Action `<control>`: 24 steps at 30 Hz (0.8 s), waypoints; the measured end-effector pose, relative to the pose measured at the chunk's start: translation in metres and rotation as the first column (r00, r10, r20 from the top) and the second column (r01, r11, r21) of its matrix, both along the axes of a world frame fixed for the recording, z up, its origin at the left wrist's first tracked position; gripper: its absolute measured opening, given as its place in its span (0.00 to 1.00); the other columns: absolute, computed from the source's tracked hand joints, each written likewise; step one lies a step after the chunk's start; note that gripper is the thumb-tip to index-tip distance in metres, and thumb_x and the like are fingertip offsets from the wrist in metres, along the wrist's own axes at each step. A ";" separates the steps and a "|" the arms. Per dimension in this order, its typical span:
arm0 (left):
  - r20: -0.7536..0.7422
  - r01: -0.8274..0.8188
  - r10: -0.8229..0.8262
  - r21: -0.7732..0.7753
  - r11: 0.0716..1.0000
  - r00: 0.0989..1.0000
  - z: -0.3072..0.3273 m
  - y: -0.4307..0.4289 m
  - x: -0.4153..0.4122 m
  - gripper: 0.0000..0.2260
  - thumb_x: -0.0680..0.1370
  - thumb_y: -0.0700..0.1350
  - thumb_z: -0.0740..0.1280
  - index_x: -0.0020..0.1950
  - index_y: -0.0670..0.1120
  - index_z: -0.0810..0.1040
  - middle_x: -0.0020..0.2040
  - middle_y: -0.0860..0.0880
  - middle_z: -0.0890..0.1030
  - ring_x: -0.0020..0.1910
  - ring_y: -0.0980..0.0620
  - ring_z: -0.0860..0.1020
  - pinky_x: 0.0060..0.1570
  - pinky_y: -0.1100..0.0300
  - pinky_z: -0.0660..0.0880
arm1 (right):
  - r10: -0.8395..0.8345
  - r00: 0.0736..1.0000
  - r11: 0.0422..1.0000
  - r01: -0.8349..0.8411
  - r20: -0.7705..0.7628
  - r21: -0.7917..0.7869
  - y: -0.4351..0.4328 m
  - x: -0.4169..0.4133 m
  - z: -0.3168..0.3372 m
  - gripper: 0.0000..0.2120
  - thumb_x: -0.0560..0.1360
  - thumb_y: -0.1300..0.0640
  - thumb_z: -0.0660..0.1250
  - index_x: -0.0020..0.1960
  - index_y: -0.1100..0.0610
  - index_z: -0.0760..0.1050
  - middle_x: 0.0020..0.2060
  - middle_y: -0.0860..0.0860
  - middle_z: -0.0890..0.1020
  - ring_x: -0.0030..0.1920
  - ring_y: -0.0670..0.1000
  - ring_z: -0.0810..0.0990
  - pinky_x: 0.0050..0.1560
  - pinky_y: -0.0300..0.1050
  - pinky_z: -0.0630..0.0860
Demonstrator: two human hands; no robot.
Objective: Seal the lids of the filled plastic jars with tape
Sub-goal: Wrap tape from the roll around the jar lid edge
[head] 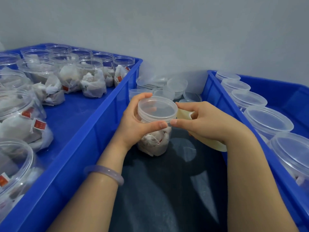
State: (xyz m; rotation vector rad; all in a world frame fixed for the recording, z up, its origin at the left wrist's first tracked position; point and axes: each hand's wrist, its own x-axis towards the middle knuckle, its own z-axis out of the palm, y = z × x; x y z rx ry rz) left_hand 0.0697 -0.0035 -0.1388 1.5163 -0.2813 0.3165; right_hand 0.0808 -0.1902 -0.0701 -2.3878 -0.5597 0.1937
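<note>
Jar (154, 139): clear plastic, filled with white sachets, held between the two hands.
Left hand (133, 119): fingers curl round the far side of the jar's upper wall and thumb lies along the near side, clamped just under the lid (157, 108).
Right hand (205, 121): wrapped round a pale tape roll (183, 114), with its thumb tip on the lid seam, almost meeting the left thumb.
Tape strip: too clear to make out whether any is laid on the seam.
Orientation: long axis near upright, lid up, base below the left wrist line; resting on the dark surface or lifted, cannot tell.
Handling (judgement): light, thin-walled, smooth, likely slippery. It would flex if squeezed mid-body.
Best hold (judgement): at the stiff threaded band under the lid, turning the jar against the roll.
Beyond the fingertips: loose lids (177, 84).
Outboard of left hand: blue bin (103, 118) of uncapped jars.
Outboard of right hand: second bin (234, 111) of lidded jars.
</note>
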 end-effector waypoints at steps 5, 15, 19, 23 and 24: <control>0.016 -0.092 0.091 0.286 0.954 0.996 0.014 0.002 -0.006 0.33 0.58 0.52 0.79 0.60 0.50 0.71 0.59 0.55 0.74 0.60 0.60 0.72 0.55 0.75 0.68 | 0.018 1.000 1.000 -0.018 -0.003 0.010 0.000 0.001 -0.003 0.19 0.74 0.44 0.67 0.60 0.25 0.69 0.37 0.32 0.80 0.36 0.40 0.77 0.41 0.36 0.77; -0.147 0.079 0.263 0.964 0.254 0.953 0.085 -0.037 0.011 0.33 0.61 0.53 0.80 0.61 0.57 0.69 0.56 0.47 0.61 0.58 0.44 0.63 0.49 0.48 0.70 | -0.054 0.999 0.997 0.053 -0.005 -0.059 0.005 0.000 0.000 0.24 0.73 0.49 0.68 0.68 0.39 0.69 0.31 0.42 0.77 0.29 0.39 0.78 0.36 0.36 0.74; -0.262 0.193 0.189 0.928 0.319 0.946 0.089 -0.039 0.027 0.25 0.63 0.48 0.78 0.53 0.53 0.67 0.48 0.51 0.71 0.43 0.51 0.71 0.40 0.54 0.70 | -0.051 0.995 0.998 0.048 -0.081 -0.031 0.001 -0.004 0.002 0.28 0.66 0.54 0.69 0.65 0.38 0.69 0.35 0.42 0.77 0.29 0.40 0.77 0.34 0.37 0.74; -0.270 0.199 0.154 0.909 0.366 0.950 0.087 -0.034 0.028 0.24 0.63 0.48 0.78 0.51 0.54 0.67 0.45 0.54 0.72 0.42 0.55 0.71 0.39 0.55 0.69 | -0.086 0.993 0.996 0.084 -0.076 -0.027 0.002 0.000 -0.001 0.32 0.69 0.55 0.71 0.70 0.45 0.63 0.40 0.39 0.71 0.37 0.40 0.74 0.33 0.35 0.69; -0.268 0.200 0.152 0.912 0.358 0.951 0.086 -0.033 0.028 0.24 0.63 0.48 0.78 0.50 0.54 0.67 0.45 0.55 0.72 0.42 0.55 0.71 0.41 0.55 0.69 | -0.107 0.990 0.994 0.106 -0.094 -0.019 0.001 0.001 -0.002 0.34 0.69 0.54 0.72 0.71 0.47 0.61 0.40 0.40 0.72 0.37 0.40 0.76 0.33 0.35 0.69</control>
